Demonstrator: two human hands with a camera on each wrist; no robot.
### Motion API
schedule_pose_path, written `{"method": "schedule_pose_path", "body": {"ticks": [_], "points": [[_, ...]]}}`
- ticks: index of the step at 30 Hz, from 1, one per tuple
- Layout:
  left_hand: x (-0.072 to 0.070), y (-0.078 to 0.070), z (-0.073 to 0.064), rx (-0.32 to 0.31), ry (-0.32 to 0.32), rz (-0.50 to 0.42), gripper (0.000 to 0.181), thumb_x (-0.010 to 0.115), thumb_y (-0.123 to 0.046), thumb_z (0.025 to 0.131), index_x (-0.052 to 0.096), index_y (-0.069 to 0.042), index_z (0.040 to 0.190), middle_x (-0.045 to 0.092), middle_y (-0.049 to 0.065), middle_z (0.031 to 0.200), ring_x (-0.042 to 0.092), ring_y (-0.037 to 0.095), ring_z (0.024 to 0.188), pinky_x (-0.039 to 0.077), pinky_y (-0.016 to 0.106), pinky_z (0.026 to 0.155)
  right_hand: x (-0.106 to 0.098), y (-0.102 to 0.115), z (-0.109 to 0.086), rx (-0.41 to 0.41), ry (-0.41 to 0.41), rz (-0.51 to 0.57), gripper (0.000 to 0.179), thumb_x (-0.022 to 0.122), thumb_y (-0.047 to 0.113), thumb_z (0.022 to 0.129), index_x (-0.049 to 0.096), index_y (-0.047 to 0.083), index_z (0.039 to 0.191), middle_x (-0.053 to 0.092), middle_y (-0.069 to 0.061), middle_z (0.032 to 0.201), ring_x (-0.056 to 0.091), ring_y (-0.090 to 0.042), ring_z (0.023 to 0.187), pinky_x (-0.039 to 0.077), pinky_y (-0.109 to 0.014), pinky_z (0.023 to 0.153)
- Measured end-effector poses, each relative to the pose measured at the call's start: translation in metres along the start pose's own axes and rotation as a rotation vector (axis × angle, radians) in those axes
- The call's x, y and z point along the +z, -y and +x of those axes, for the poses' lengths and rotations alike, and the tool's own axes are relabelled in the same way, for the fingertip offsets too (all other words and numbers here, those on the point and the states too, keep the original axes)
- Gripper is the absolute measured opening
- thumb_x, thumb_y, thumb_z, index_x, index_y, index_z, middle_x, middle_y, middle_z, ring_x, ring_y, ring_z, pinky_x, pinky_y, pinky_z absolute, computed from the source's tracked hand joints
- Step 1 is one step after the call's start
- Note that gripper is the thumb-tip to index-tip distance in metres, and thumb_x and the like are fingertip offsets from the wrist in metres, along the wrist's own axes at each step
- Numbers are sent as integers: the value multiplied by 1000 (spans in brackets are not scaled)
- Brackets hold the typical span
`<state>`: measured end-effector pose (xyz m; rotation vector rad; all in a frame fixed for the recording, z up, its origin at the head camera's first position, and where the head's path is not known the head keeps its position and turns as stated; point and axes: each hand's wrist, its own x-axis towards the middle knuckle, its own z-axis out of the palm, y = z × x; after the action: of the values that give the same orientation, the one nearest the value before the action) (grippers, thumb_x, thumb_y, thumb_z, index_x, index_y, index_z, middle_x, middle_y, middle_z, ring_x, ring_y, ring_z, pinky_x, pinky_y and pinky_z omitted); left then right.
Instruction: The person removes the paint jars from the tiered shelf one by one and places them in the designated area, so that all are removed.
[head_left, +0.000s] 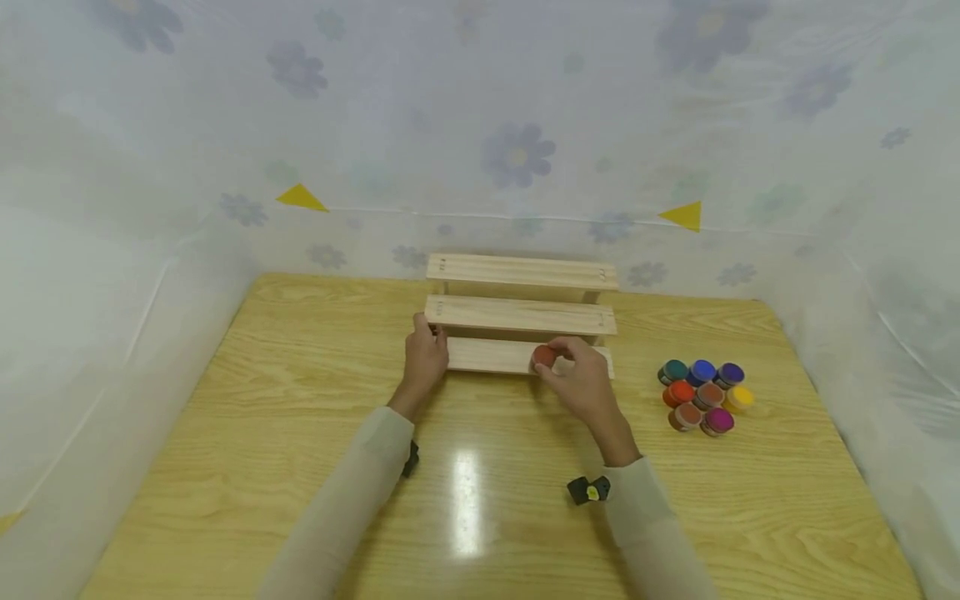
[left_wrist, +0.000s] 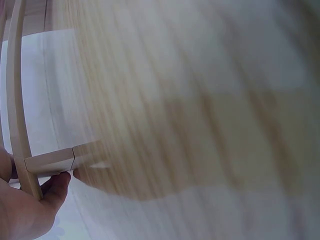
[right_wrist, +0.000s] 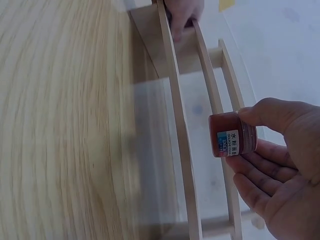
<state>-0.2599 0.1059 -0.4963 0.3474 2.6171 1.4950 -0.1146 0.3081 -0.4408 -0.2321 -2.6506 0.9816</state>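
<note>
A three-tier wooden step rack [head_left: 517,315] stands at the back of the table. My left hand [head_left: 426,357] grips the left end of its lower tiers; in the left wrist view the thumb and fingers [left_wrist: 57,190] close round the wood. Between thumb and fingertips my right hand [head_left: 587,385] pinches a reddish-brown paint jar [right_wrist: 232,134] over the right part of the lowest tier. The jar's label faces the right wrist camera. Whether the jar touches the tier, I cannot tell.
Several paint jars [head_left: 708,395] in green, blue, purple, red, brown, yellow and magenta cluster on the wooden table [head_left: 315,492] to the right. A flowered white sheet [head_left: 517,100] hangs behind and at both sides. Yellow triangles [head_left: 681,217] mark the back sheet.
</note>
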Motion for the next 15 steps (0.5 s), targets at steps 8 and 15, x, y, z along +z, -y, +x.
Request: {"method": "schedule_pose_path", "body": {"ticks": [8, 15], "points": [[0, 0, 0, -2, 8, 0, 20, 42, -14, 101, 38, -1, 116, 62, 24, 103, 62, 27, 74, 48, 30, 58, -30, -27, -12, 89, -54, -10, 37, 72, 23, 84, 61, 2, 112, 62, -19, 114, 59, -37, 105, 48, -51, 88], [0, -1, 0, 9, -1, 14, 20, 43, -14, 101, 38, -1, 116, 62, 24, 103, 62, 27, 74, 48, 30, 59, -58, -51, -27, 128, -144, -60, 41, 71, 22, 84, 59, -3, 115, 61, -24, 115, 58, -41, 105, 46, -55, 88]]}}
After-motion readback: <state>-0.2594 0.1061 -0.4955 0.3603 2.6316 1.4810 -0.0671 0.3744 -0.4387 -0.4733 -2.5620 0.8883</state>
